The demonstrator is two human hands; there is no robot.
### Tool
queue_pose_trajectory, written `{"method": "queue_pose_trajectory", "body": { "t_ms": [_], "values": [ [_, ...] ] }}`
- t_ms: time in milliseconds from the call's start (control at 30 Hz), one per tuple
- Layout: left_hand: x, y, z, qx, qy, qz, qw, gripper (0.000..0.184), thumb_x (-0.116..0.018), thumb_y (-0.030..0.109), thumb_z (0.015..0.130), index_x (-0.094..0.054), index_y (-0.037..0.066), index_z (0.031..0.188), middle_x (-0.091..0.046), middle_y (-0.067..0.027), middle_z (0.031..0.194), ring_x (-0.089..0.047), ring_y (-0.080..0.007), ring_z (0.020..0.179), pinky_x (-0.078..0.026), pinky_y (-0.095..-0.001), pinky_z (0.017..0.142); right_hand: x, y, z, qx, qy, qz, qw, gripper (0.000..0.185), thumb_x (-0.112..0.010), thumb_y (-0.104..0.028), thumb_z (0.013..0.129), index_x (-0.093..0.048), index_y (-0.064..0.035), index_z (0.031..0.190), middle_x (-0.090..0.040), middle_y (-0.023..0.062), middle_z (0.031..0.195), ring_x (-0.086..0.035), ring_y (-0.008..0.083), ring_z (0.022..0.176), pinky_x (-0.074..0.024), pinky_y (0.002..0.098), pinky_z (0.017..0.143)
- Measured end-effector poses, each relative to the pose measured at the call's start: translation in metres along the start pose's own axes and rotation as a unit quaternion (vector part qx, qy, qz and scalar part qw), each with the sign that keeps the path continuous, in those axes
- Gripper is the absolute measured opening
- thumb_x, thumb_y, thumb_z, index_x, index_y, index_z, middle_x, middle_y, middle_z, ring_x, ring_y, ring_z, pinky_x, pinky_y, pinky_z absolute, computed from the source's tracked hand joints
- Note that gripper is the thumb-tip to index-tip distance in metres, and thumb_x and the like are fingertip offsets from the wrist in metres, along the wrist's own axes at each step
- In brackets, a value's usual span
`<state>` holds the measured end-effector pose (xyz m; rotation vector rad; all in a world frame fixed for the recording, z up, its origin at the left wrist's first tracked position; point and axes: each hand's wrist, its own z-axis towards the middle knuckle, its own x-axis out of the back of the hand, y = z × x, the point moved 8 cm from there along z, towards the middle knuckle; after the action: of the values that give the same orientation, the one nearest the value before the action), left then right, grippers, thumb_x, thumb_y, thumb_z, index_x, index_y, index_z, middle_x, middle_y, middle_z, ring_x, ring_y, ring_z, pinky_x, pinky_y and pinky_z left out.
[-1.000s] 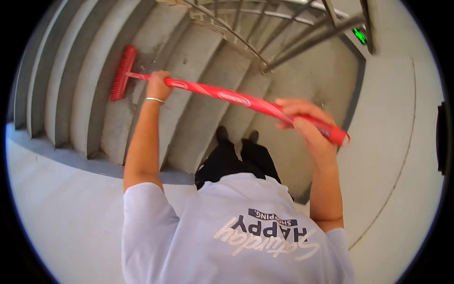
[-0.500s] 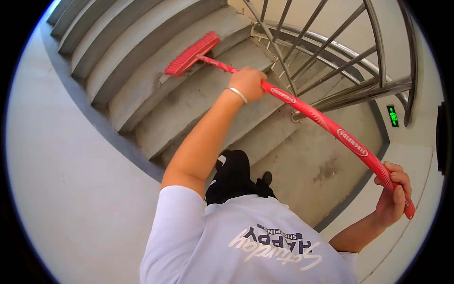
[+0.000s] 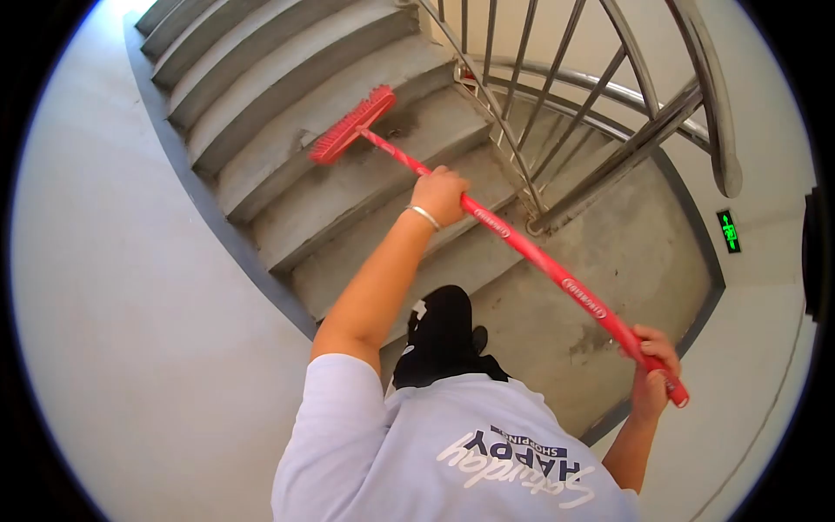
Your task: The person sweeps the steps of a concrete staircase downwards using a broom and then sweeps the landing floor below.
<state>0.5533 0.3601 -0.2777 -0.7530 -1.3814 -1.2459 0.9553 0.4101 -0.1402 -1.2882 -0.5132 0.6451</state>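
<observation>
A red broom runs slantwise across the view, its bristled head over a grey step at the upper left. My left hand, with a silver bangle at the wrist, is wrapped round the handle partway below the head. Near the handle's far end, at the lower right, my right hand grips it. Whether the bristles touch the step is hard to tell.
Curved concrete stairs rise to the upper left beside a pale wall. A metal railing stands at the upper right. Below it is a grey landing; a green exit sign is on the right wall.
The view has turned, bringing more railing in. The broom has gone from nearly level to a steeper slant, and its head now lies farther up the steps. Both hands still hold it.
</observation>
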Motion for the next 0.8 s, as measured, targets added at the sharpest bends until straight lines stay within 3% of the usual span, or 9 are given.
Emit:
{"method": "queue_pose_trajectory", "body": {
  "t_ms": [133, 233, 300, 367, 533, 600, 633, 733, 800],
  "values": [
    [0.031, -0.044, -0.037, 0.029, 0.011, 0.032, 0.999, 0.013, -0.069, 0.023, 0.068, -0.064, 0.012, 0.074, -0.061, -0.0049, 0.083, -0.057, -0.0268, 0.090, -0.050, -0.0410, 0.072, -0.043, -0.001, -0.007, -0.008, -0.074, 0.106, 0.992, 0.061, -0.066, -0.046, 0.082, -0.055, 0.0017, 0.118, -0.050, 0.0283, 0.124, -0.060, 0.0341, 0.102, -0.0545, 0.0408, 0.080],
    [0.048, -0.096, -0.060, 0.058, 0.043, 0.034, 0.997, 0.011, -0.069, 0.018, 0.068, -0.062, 0.012, 0.074, -0.061, -0.0056, 0.083, -0.056, -0.0282, 0.090, -0.049, -0.0423, 0.073, -0.076, 0.013, 0.010, -0.002, -0.107, 0.082, 0.991, 0.057, -0.065, -0.041, 0.084, -0.055, 0.0027, 0.118, -0.052, 0.0266, 0.123, -0.061, 0.0331, 0.101, -0.0535, 0.0414, 0.083],
    [0.056, -0.135, -0.069, 0.077, 0.063, 0.036, 0.994, 0.010, -0.069, 0.016, 0.068, -0.061, 0.012, 0.073, -0.061, -0.0061, 0.084, -0.056, -0.0290, 0.091, -0.049, -0.0429, 0.073, -0.116, 0.024, 0.036, 0.002, -0.125, 0.106, 0.986, 0.040, -0.062, -0.018, 0.084, -0.056, 0.0038, 0.117, -0.054, 0.0235, 0.120, -0.063, 0.0299, 0.098, -0.0515, 0.0391, 0.085],
    [0.070, -0.184, -0.082, 0.167, 0.154, 0.063, 0.972, 0.013, -0.069, 0.016, 0.071, -0.059, 0.011, 0.077, -0.060, -0.0084, 0.088, -0.056, -0.0314, 0.095, -0.049, -0.0435, 0.075, -0.165, 0.029, 0.064, 0.030, -0.137, 0.094, 0.986, 0.035, -0.057, -0.007, 0.083, -0.057, 0.0023, 0.117, -0.059, 0.0185, 0.115, -0.063, 0.0251, 0.096, -0.0498, 0.0343, 0.086],
    [0.053, -0.239, -0.115, 0.246, 0.216, 0.065, 0.943, 0.022, -0.070, 0.025, 0.075, -0.058, 0.009, 0.084, -0.059, -0.0102, 0.094, -0.054, -0.0344, 0.099, -0.048, -0.0438, 0.077, -0.237, 0.054, 0.080, -0.039, -0.153, 0.049, 0.986, 0.035, -0.054, -0.003, 0.082, -0.057, -0.0003, 0.117, -0.063, 0.0146, 0.106, -0.063, 0.0217, 0.093, -0.0496, 0.0311, 0.084],
    [0.041, -0.230, -0.115, 0.261, 0.150, 0.071, 0.951, 0.025, -0.070, 0.030, 0.076, -0.059, 0.008, 0.083, -0.059, -0.0103, 0.094, -0.053, -0.0351, 0.099, -0.048, -0.0444, 0.080, -0.230, 0.048, 0.062, -0.095, -0.122, 0.038, 0.987, 0.035, -0.055, -0.005, 0.082, -0.058, -0.0001, 0.116, -0.064, 0.0134, 0.103, -0.065, 0.0215, 0.090, -0.0507, 0.0311, 0.082],
    [0.046, -0.209, -0.115, 0.230, 0.184, 0.063, 0.954, 0.026, -0.072, 0.028, 0.073, -0.057, 0.008, 0.079, -0.058, -0.0122, 0.090, -0.053, -0.0357, 0.096, -0.047, -0.0452, 0.080, -0.217, 0.039, 0.053, -0.123, -0.101, 0.043, 0.986, 0.035, -0.055, -0.007, 0.082, -0.059, 0.0007, 0.115, -0.064, 0.0132, 0.103, -0.065, 0.0217, 0.088, -0.0515, 0.0314, 0.081],
    [0.052, -0.143, -0.110, 0.126, 0.220, 0.051, 0.966, 0.027, -0.074, 0.025, 0.071, -0.054, 0.008, 0.071, -0.057, -0.0142, 0.083, -0.052, -0.0367, 0.093, -0.045, -0.0471, 0.079, -0.166, 0.014, 0.025, -0.052, -0.047, -0.004, 0.998, 0.036, -0.056, -0.018, 0.083, -0.058, 0.0030, 0.112, -0.062, 0.0157, 0.103, -0.066, 0.0264, 0.085, -0.0561, 0.0385, 0.074],
    [0.053, -0.117, -0.099, 0.098, 0.194, -0.082, 0.973, 0.028, -0.074, 0.026, 0.071, -0.053, 0.008, 0.070, -0.055, -0.0132, 0.082, -0.052, -0.0350, 0.091, -0.045, -0.0468, 0.078, -0.137, -0.008, 0.011, -0.019, -0.023, -0.001, 1.000, 0.038, -0.059, -0.025, 0.084, -0.057, 0.0030, 0.110, -0.061, 0.0173, 0.103, -0.066, 0.0283, 0.084, -0.0580, 0.0420, 0.070]
  ]
}}
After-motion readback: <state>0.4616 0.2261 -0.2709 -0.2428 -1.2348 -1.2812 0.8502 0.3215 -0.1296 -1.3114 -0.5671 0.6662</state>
